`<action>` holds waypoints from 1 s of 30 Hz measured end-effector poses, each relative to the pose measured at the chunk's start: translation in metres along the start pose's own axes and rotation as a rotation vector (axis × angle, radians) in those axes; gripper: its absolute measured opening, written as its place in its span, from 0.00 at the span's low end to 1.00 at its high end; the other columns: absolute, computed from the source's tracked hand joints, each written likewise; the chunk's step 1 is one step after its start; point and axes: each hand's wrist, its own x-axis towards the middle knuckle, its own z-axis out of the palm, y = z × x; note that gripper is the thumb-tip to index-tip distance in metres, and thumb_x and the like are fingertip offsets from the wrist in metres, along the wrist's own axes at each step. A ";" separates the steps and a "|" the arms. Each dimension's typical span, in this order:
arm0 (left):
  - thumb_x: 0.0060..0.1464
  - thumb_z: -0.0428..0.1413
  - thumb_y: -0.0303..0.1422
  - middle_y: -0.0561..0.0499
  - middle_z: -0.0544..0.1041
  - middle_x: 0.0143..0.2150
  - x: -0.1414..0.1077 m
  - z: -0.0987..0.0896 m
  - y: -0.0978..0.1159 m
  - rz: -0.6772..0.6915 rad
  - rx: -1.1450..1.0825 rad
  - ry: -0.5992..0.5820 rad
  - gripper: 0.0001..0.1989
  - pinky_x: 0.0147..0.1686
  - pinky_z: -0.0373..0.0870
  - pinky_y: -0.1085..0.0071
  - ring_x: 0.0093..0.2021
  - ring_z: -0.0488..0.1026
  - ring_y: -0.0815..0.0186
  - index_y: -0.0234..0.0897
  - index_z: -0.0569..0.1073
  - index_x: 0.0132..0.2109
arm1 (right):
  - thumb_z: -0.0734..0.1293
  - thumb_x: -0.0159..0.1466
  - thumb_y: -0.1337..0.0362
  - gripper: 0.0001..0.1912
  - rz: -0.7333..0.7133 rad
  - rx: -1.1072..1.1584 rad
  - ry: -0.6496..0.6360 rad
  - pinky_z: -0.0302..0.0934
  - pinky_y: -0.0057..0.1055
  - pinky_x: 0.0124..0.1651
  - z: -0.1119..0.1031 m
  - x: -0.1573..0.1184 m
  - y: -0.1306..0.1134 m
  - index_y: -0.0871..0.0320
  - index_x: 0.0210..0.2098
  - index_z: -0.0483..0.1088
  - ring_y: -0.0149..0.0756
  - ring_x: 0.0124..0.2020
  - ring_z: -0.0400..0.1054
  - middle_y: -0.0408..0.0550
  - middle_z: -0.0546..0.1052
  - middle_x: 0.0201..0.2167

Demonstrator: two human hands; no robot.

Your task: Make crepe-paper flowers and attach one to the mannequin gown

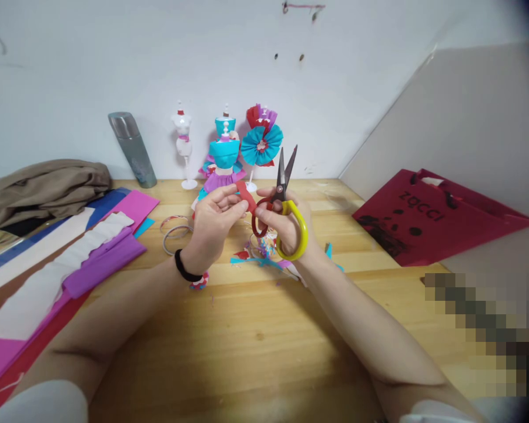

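Between the fingertips of my left hand [218, 220] is a small piece of red paper [246, 197], its lower end reaching the fingers of my right hand [286, 220]. Scissors [281, 189] with yellow and red handles hang in my right hand, their blades parted and pointing up. My right thumb and finger are pinched at the red piece's edge. Just behind my hands stand small dress-form stands [224, 153] dressed in turquoise and purple paper. Another bears a turquoise pleated rosette [261, 145].
Coloured paper sheets [92, 258] and a brown cloth [48, 185] lie at the left. A grey flask [134, 150] and a bare white dress form [183, 141] stand by the wall. Rings [176, 239] and paper scraps [264, 252] lie under my hands. A red bag [432, 217] is at the right.
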 end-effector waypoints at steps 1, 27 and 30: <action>0.41 0.67 0.29 0.51 0.81 0.31 0.000 0.000 0.001 -0.010 0.000 -0.004 0.18 0.34 0.72 0.73 0.31 0.76 0.70 0.35 0.77 0.42 | 0.73 0.50 0.56 0.21 0.001 0.004 -0.005 0.58 0.28 0.22 -0.001 0.000 0.000 0.56 0.40 0.67 0.26 0.17 0.61 0.34 0.68 0.19; 0.41 0.67 0.30 0.56 0.77 0.28 0.007 -0.008 0.017 0.054 0.023 0.048 0.28 0.30 0.73 0.71 0.28 0.76 0.68 0.37 0.75 0.53 | 0.71 0.57 0.46 0.23 -0.013 0.041 -0.155 0.60 0.29 0.21 -0.001 -0.006 0.004 0.57 0.40 0.68 0.29 0.18 0.64 0.38 0.71 0.20; 0.42 0.67 0.32 0.55 0.77 0.29 0.014 -0.014 0.018 0.147 0.051 0.099 0.28 0.32 0.74 0.71 0.30 0.77 0.67 0.38 0.75 0.53 | 0.67 0.61 0.41 0.25 0.002 0.015 -0.258 0.63 0.30 0.26 -0.002 -0.010 0.011 0.57 0.42 0.69 0.31 0.22 0.66 0.41 0.72 0.26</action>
